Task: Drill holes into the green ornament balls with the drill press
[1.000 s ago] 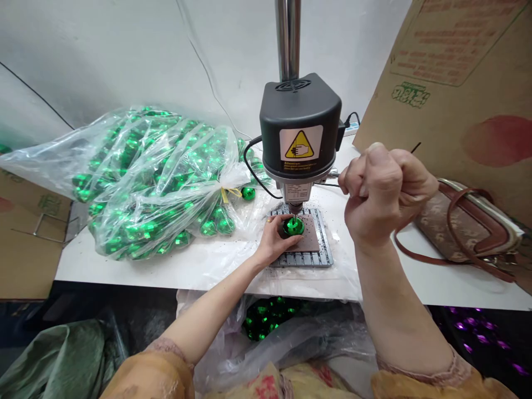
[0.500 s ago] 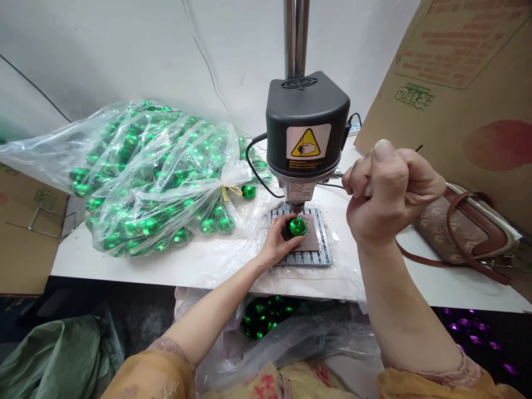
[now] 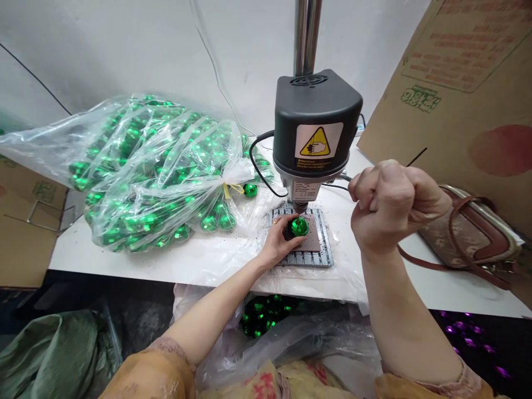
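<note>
My left hand [image 3: 279,242] holds a shiny green faceted ball [image 3: 299,226] between thumb and fingers. The ball rests on a brown square pad [image 3: 307,242] on the slotted metal base plate [image 3: 325,256]. Right above the ball is the chuck [image 3: 300,207] of a small black drill press [image 3: 318,105], its bit touching or nearly touching the ball's top. My right hand [image 3: 390,205] makes a fist to the right of the motor housing, closed around the press's feed lever [image 3: 344,177]. Most of that lever is hidden by the fist.
A clear plastic bag [image 3: 158,183] full of green balls lies left, tied with yellow string. One loose ball [image 3: 250,190] sits beside it. More green balls [image 3: 266,316] lie in plastic below the table edge. At right are a handbag [image 3: 477,227] and a cardboard box [image 3: 449,100].
The whole view has shifted slightly. My right fist sits a little lower relative to the press. The left hand stays on the ball.
</note>
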Available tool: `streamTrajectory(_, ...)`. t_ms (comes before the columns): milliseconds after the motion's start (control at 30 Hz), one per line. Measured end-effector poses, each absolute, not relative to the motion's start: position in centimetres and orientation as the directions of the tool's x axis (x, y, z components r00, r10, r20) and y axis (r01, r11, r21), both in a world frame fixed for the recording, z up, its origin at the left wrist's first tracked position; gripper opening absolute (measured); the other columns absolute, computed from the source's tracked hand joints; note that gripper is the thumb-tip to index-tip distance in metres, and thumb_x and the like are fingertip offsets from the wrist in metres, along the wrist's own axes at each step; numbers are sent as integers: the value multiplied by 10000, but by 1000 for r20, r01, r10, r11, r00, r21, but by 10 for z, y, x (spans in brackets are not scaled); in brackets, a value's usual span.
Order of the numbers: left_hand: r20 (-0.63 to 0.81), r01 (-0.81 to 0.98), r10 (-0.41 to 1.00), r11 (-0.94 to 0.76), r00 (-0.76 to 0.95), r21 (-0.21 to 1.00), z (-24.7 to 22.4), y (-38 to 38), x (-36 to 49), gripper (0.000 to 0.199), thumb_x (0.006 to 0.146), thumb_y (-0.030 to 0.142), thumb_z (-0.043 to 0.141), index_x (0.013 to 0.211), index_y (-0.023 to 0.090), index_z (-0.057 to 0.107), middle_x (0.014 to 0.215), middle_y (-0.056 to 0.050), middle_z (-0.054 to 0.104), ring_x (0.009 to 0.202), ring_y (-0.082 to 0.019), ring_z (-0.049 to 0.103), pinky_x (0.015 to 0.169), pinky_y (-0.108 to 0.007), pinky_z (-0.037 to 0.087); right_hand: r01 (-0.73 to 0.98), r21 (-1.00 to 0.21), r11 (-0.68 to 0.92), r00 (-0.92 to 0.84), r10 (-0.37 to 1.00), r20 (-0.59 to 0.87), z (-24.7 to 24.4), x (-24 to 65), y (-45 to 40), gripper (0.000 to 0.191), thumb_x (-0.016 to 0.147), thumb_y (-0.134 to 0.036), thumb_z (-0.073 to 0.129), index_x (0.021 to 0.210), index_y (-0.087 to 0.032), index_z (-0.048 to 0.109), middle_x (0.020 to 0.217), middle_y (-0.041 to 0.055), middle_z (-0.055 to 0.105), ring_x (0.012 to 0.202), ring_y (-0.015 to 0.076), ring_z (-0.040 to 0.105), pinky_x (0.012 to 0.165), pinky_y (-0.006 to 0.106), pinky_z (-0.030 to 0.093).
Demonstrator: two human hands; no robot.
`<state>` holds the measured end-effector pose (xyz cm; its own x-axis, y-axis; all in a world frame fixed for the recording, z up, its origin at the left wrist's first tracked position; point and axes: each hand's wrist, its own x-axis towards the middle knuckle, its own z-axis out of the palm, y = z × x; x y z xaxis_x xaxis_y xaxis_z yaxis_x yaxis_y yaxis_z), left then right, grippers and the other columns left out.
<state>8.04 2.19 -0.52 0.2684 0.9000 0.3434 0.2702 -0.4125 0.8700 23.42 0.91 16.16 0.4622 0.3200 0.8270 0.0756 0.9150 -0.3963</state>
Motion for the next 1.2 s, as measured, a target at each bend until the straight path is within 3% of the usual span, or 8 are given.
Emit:
streamTrajectory(300,332,273,901,-405,278,873,-4,21,80,546,755,339,790,1246,223,579,1245,-105,593,1182,-285,540,1057,-470,409,128,-419,899,442,327,835,155,235,4,490,842,-189,525,510,-158,166,416,-53,262,368,25,277,371,233,228)
streamTrajectory(500,329,261,902,-401,280,878,-5,21,80,547,751,355,795,1239,228,583,1239,-103,593,1177,-287,546,1049,-466,417,101,-357,929,427,284,859,155,235,7,494,830,-159,532,513,-152,153,419,-59,250,364,17,254,366,219,211)
streamTrajectory(833,328,277,902,-403,280,872,-4,21,81,540,753,341,794,1228,218,569,1223,-103,601,1145,-278,555,1024,-449,421,177,-455,873,454,338,825,157,233,1,472,850,-188,533,532,-165,185,435,-50,258,381,22,266,389,239,264)
streamTrajectory(1200,327,277,907,-397,265,875,-2,20,82,513,755,349,795,1199,215,578,1191,-100,606,1132,-274,549,1017,-445,418,102,-298,949,387,238,891,137,240,9,487,785,-117,540,514,-159,137,452,-60,256,383,34,293,398,243,265)
